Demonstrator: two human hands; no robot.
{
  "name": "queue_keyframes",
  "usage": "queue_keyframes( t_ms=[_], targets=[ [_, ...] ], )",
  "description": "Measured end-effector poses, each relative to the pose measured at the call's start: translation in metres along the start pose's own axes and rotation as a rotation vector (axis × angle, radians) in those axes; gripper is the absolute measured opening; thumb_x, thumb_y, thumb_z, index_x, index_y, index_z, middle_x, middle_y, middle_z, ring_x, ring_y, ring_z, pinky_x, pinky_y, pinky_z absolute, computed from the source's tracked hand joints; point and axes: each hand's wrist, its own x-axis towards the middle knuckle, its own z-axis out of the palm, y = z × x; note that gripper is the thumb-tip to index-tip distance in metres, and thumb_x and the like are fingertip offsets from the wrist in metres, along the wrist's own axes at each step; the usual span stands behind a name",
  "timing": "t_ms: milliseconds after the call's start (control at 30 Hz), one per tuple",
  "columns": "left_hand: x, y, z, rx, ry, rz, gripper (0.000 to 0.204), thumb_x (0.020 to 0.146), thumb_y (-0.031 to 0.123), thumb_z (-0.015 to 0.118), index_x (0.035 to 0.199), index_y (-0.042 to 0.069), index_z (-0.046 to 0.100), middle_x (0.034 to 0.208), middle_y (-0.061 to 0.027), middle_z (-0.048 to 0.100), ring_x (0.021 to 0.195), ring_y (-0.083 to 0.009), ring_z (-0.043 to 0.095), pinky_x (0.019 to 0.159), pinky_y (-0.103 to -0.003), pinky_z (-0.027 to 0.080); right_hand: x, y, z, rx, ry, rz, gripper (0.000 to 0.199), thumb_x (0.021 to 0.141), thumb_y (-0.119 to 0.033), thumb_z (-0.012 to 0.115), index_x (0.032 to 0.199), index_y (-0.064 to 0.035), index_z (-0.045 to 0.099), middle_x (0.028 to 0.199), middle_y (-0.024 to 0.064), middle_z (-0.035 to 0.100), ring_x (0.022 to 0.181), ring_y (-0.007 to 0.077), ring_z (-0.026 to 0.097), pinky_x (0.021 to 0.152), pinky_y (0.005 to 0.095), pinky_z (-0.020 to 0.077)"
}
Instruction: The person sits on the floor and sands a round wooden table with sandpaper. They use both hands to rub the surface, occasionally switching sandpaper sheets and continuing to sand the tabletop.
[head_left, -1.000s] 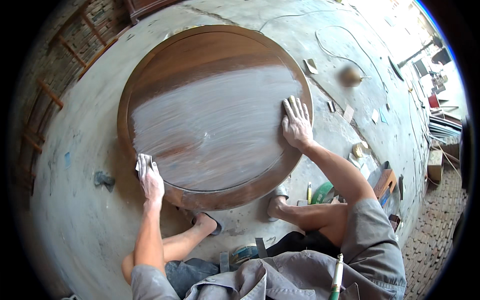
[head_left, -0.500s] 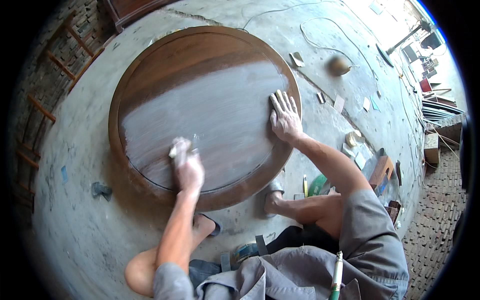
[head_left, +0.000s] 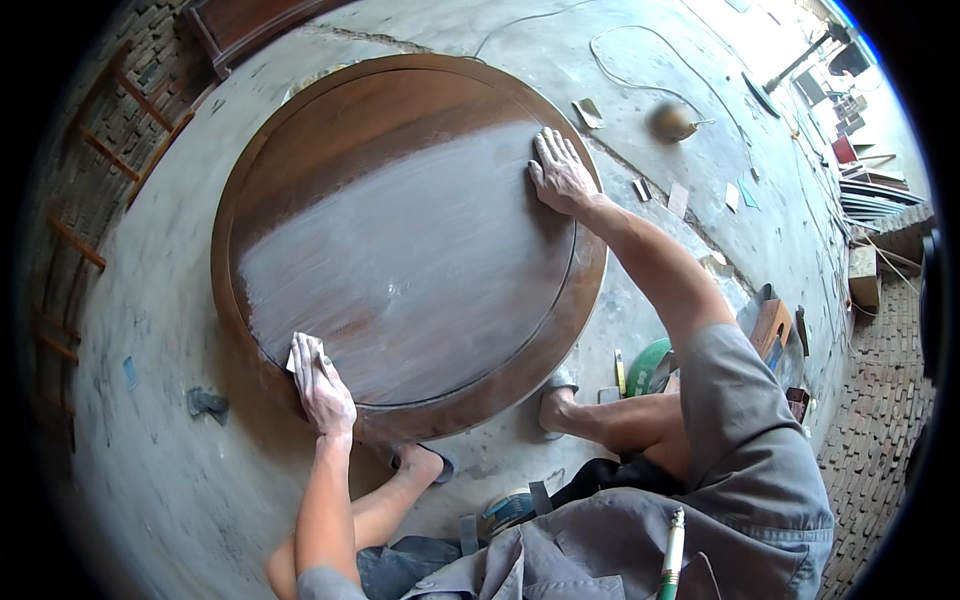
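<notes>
A round brown wooden tabletop (head_left: 330, 140) lies low in front of me, a broad band of its surface covered in pale grey dust. My left hand (head_left: 325, 392), whitened with dust, is at the near left rim, its fingers pressing a small pale piece of sandpaper (head_left: 292, 358) against the wood. Most of that piece is hidden under the fingers. On the far right part of the top, my right hand (head_left: 563, 180) rests flat with fingers stretched out. Nothing shows in it, though its palm is hidden.
Right of the tabletop, scraps of sandpaper (head_left: 678, 199), a round brown object (head_left: 674, 123) and a cable (head_left: 640, 28) lie on the concrete floor. A wooden tool (head_left: 770, 328) and a green disc (head_left: 652, 366) are by my right knee. A grey rag (head_left: 207, 404) lies to the left.
My left hand has slid left and nearer with the sandpaper, from over the dusty surface to the rim. My right hand has shifted a little farther away along the right edge.
</notes>
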Motion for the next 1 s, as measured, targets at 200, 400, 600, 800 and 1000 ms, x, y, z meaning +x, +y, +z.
queue_keyframes(
  t_ms=[200,400,600,800,1000],
  targets=[
    [-0.003,0.000,-0.007,0.023,-0.030,0.030,0.046,0.110,0.018,0.039,0.144,-0.013,0.047,0.157,-0.0296,0.041,0.149,-0.0451,0.035,0.124,-0.051,0.028,-0.066,-0.016,-0.012,0.014,-0.026,-0.094,0.066,0.106,-0.035,0.043,0.152,0.0119,0.034,0.163,0.0324,0.027,0.155,0.0435,0.022,0.128,0.0490,0.0163],
    [-0.003,0.004,-0.008,0.042,-0.080,0.050,0.049,0.110,0.019,0.038,0.146,-0.014,0.043,0.160,-0.0297,0.035,0.151,-0.0456,0.030,0.125,-0.052,0.025,-0.101,-0.009,-0.026,0.032,-0.089,-0.147,0.067,0.105,-0.033,0.046,0.153,0.0121,0.032,0.163,0.0322,0.026,0.156,0.0426,0.019,0.129,0.0490,0.0139],
    [0.001,0.006,-0.011,0.039,-0.106,0.042,0.050,0.110,0.019,0.037,0.148,-0.014,0.041,0.161,-0.0298,0.033,0.151,-0.0457,0.029,0.125,-0.053,0.024,0.000,0.025,-0.002,0.005,0.041,-0.043,0.063,0.106,-0.034,0.041,0.152,0.0088,0.037,0.162,0.0305,0.031,0.154,0.0419,0.024,0.128,0.0473,0.0168],
    [0.002,0.004,-0.011,0.033,-0.103,0.067,0.050,0.110,0.018,0.036,0.149,-0.013,0.040,0.161,-0.0299,0.033,0.151,-0.0456,0.029,0.125,-0.053,0.023,-0.015,0.024,0.002,-0.001,0.053,-0.090,0.060,0.107,-0.031,0.038,0.154,0.0067,0.036,0.165,0.0254,0.029,0.157,0.0374,0.020,0.129,0.0470,0.0113],
    [-0.001,0.002,-0.010,0.029,-0.112,0.065,0.051,0.110,0.018,0.035,0.151,-0.012,0.038,0.162,-0.0314,0.031,0.152,-0.0460,0.027,0.126,-0.053,0.021,-0.087,0.013,-0.022,0.049,-0.068,-0.096,0.061,0.107,-0.031,0.038,0.156,0.0047,0.033,0.166,0.0236,0.028,0.158,0.0364,0.017,0.130,0.0479,0.0088]
  ],
)
